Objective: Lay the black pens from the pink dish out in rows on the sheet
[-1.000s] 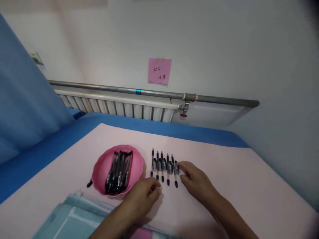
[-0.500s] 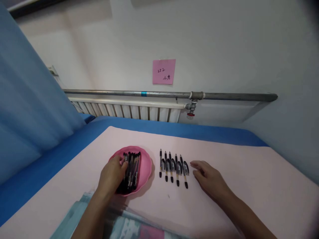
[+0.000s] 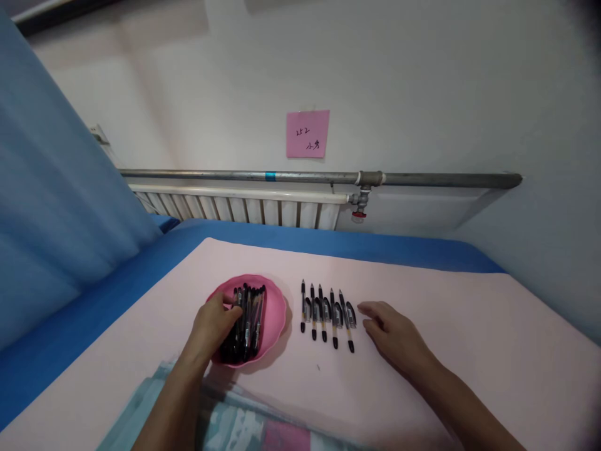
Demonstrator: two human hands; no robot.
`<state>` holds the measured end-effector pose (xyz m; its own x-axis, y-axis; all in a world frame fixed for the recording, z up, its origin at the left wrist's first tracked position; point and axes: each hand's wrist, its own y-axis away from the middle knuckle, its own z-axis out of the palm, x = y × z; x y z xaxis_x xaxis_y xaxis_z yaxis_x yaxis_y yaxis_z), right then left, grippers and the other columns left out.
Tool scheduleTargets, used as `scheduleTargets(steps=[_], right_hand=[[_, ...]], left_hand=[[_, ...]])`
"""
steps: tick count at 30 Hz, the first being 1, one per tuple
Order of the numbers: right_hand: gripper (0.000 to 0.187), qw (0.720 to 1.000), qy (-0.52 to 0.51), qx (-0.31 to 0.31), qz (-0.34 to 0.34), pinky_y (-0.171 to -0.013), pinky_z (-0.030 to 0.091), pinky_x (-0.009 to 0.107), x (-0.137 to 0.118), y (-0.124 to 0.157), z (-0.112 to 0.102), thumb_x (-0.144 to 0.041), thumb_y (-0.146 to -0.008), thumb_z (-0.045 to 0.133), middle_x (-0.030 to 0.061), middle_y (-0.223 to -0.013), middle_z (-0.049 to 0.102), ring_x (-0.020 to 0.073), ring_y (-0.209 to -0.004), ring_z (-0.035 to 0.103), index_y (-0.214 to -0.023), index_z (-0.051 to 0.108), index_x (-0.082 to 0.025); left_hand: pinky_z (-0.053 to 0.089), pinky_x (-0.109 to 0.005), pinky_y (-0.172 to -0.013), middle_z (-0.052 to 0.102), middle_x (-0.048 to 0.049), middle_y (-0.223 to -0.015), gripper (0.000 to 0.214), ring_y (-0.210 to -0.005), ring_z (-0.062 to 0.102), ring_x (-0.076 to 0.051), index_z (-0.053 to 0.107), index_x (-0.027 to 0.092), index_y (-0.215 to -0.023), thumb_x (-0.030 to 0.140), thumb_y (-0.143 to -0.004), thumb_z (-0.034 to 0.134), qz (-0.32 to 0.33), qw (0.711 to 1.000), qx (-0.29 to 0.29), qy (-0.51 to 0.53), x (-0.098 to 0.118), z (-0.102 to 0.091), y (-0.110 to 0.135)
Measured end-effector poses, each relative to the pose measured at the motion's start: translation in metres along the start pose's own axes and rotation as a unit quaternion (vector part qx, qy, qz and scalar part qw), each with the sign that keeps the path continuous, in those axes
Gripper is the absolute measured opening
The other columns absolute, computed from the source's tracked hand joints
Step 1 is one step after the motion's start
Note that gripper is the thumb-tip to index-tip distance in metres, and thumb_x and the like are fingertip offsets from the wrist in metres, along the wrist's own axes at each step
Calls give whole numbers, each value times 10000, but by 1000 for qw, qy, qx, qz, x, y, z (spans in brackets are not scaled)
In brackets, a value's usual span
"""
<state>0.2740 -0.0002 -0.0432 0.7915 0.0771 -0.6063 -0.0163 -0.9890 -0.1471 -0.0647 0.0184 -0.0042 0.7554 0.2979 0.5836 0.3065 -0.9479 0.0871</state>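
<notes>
A pink scalloped bowl [image 3: 276,307] holds several black pens [image 3: 248,326] lying side by side. My left hand [image 3: 216,322] reaches over its left side, thumb and fingers closed round a pen at the edge of the bunch. To the right of the bowl, several uncapped pens [image 3: 333,318] lie in a row with tips pointing away from me, and black-and-clear caps [image 3: 351,315] rest beside them. Just right of the row my right hand [image 3: 392,332] rests, fingers loosely bent, thumb and forefinger apart, with nothing between them.
A pale pink sheet [image 3: 422,300] covers the blue surface [image 3: 282,238]. Folded teal patterned cloth [image 3: 235,426] lies at the near edge. A blue curtain [image 3: 56,213] hangs at left. Behind are a radiator [image 3: 263,212], a metal pipe [image 3: 211,175] and a pink note [image 3: 307,133].
My left hand has shifted slightly among the pens in the bowl, and some of them have moved a little. My right hand stays in place.
</notes>
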Motion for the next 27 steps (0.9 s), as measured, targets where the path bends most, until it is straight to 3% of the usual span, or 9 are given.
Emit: scheduleTargets(steps=[8,15,23,27], right_hand=[[313,1000,18,-7,-9,-816,462,342,-1,0,-1,-206,-756,419,60,-1015,641,201,-927,605,-995,619,-199],[303,1000,17,-10,-12,-782,473,344,1,-1,-1,-205,-754,421,58,-1008,645,206,-901,614,-984,618,-211],[290,1000,8,-8,-19,-778,476,349,3,-1,1,-212,-761,424,49,-988,642,204,-880,614,-978,615,-230],[281,1000,2,1,-24,-782,477,346,2,-1,0,-198,-751,427,47,-976,647,198,-876,614,-953,621,-226]], left_hand=[[417,-265,-580,666,-41,-759,232,-665,625,-199,573,199,-865,224,-637,541,-18,999,16,40,1,0,0],[430,-236,-537,660,2,-734,399,-627,631,-167,519,211,-1096,258,-700,530,11,994,30,108,5,0,6],[424,-300,-649,680,-31,-756,231,-720,627,-217,616,217,-907,353,-728,560,27,989,56,137,4,-3,6],[449,-298,-701,697,-35,-849,275,-801,638,-213,597,223,-939,407,-739,552,35,974,46,220,10,-3,11]])
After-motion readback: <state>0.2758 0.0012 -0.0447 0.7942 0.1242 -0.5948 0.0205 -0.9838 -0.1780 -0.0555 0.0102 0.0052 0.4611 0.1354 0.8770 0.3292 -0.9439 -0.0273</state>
